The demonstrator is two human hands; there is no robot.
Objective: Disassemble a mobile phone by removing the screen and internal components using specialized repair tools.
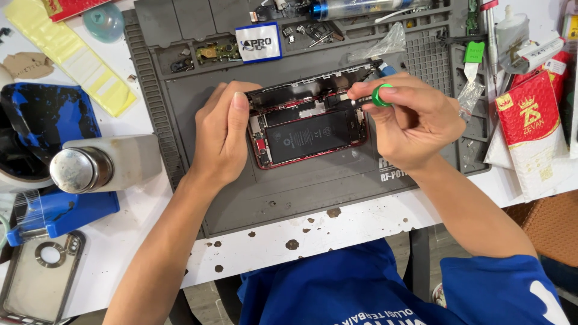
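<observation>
Opened red-framed phone (307, 129) lying flat near the middle of grey work mat (313, 186), black battery and inner boards exposed. Left hand (223, 135) pressed against the phone's left edge, fingers held together and slightly curled, steadying the frame rather than gripping round it. Right hand (415, 120) closed in a pinch on a screwdriver with green cap (381, 95), shaft pointing left to the phone's upper right corner; tip too small to make out. Small parts and screws (304, 33) scattered along the mat's upper trays. Metal-capped bottle (102, 165) to the left, off the mat. Clear phone case (39, 274) at lower left on white table (337, 232).
</observation>
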